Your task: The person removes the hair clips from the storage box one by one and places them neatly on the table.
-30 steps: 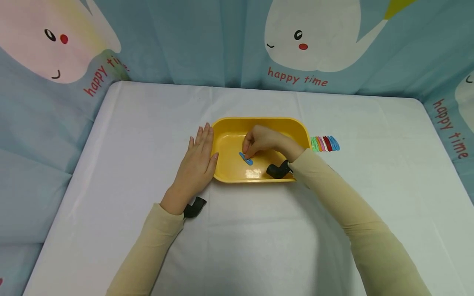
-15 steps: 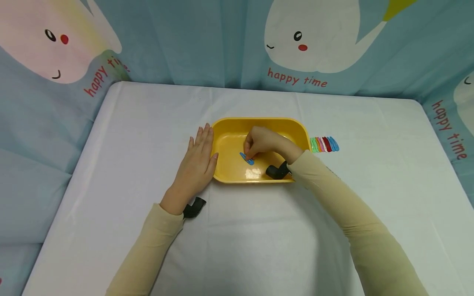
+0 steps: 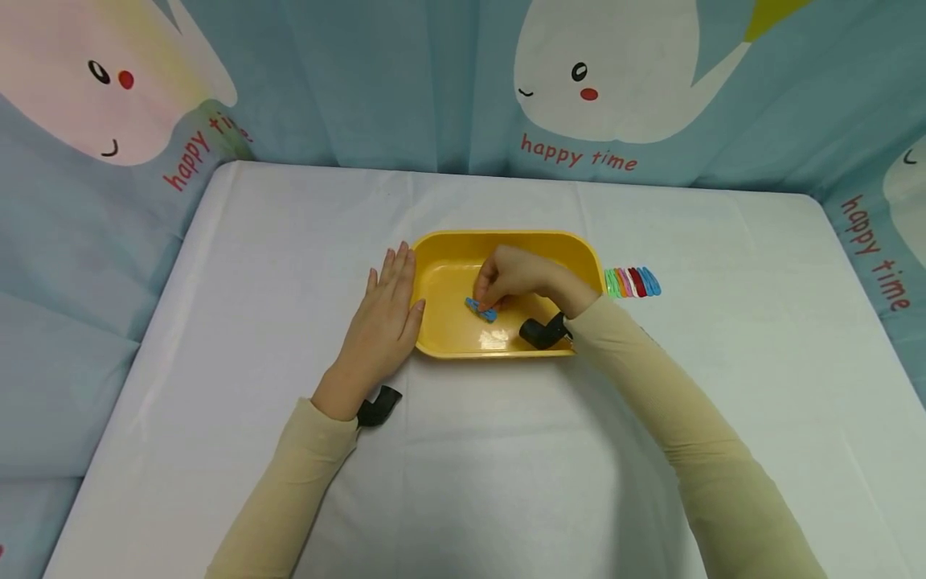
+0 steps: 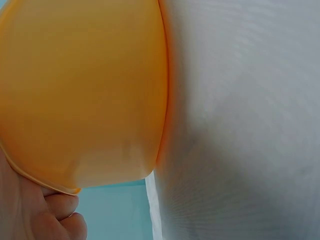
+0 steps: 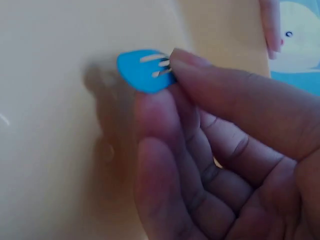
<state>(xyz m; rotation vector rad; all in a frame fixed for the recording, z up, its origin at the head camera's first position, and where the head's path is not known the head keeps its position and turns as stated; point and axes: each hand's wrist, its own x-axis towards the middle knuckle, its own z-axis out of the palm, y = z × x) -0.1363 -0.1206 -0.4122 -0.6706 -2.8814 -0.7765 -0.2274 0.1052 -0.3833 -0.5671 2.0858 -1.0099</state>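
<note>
A blue snap hair clip (image 3: 481, 310) is pinched between the thumb and fingers of my right hand (image 3: 512, 273), low inside the yellow tray (image 3: 506, 236). The right wrist view shows the blue clip (image 5: 142, 70) up close, its slotted part partly covered by the thumb; its shadow falls on the tray floor. Against the tray's left side lies my left hand (image 3: 379, 322), fingers straight and pointing away from me. From below, the left wrist view shows the tray's outer wall (image 4: 90, 90), with the left hand's fingers (image 4: 60, 225) at its rim.
Several hair clips (image 3: 633, 281) in green, orange, pink, white, red and blue lie in a row just right of the tray. A white cloth (image 3: 506, 466) covers the table. Blue whale-print curtains (image 3: 383, 80) hang behind and at the sides.
My right hand and the blue hair clip shift only slightly within the tray, and the clip's angle changes a little. My left hand stays in place.
</note>
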